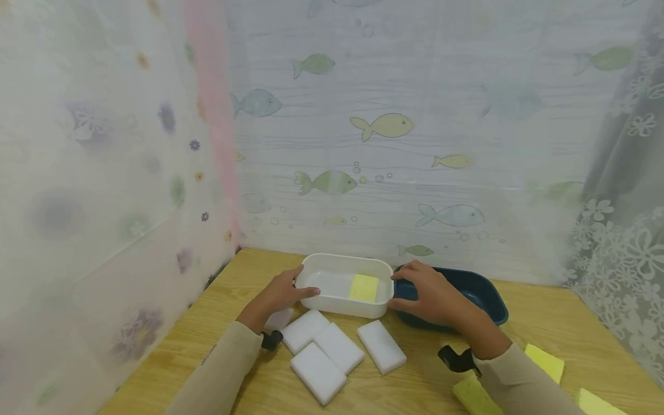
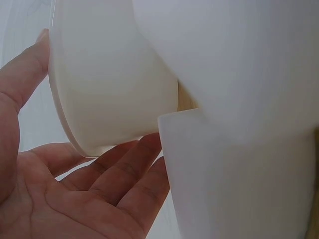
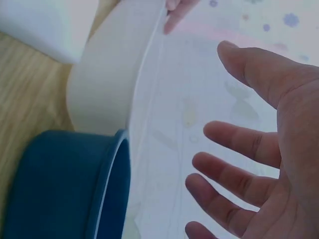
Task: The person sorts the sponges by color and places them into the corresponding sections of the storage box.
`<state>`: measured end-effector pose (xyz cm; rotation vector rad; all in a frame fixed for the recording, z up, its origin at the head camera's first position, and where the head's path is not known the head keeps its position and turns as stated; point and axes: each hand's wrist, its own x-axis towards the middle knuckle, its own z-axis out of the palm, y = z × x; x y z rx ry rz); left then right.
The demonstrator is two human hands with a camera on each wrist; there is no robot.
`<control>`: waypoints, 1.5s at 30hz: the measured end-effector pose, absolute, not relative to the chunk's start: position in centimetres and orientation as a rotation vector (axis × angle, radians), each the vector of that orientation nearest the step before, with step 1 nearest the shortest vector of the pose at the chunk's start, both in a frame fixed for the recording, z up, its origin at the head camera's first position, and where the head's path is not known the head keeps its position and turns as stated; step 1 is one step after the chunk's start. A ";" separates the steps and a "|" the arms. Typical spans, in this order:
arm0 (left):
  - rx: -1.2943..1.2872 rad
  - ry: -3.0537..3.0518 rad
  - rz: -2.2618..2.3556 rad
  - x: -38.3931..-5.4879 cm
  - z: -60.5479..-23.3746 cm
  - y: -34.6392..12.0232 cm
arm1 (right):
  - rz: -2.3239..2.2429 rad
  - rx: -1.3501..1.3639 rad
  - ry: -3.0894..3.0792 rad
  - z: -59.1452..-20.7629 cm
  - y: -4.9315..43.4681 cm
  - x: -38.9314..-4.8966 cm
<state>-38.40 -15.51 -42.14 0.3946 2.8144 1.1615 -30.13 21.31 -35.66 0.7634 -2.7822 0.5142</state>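
Observation:
A white oblong plastic basin (image 1: 337, 304) stands at the back of the table, a flat yellow sponge (image 1: 365, 287) lying in its right part. My left hand (image 1: 280, 293) grips the basin's left end, with the thumb at the rim and the fingers along the outer wall in the left wrist view. At the basin's right end is my right hand (image 1: 434, 297), fingers spread and holding nothing; the right wrist view shows it apart from the basin wall. Behind that hand sits a dark blue basin (image 1: 490, 297), partly hidden by it.
Several white sponge blocks (image 1: 318, 373) lie in front of the white basin, some overlapping; one (image 1: 381, 347) lies apart to the right. Yellow sponges (image 1: 544, 362) are scattered near my right forearm. Patterned curtains (image 1: 384, 173) hang behind and beside the wooden table (image 1: 415, 383).

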 end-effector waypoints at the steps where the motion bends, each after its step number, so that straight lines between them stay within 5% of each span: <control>1: 0.388 2.814 1.160 -38.4 -42.1 -15.5 | 0.521 0.757 -2.779 -35.8 21.6 -29.7; 20: 0.448 2.820 1.186 -38.4 -42.0 -15.6 | 0.580 0.755 -2.732 -37.2 28.8 -22.6; 45: 0.417 2.808 1.149 -38.7 -41.9 -15.6 | 0.952 0.808 -3.216 -38.6 38.5 -21.5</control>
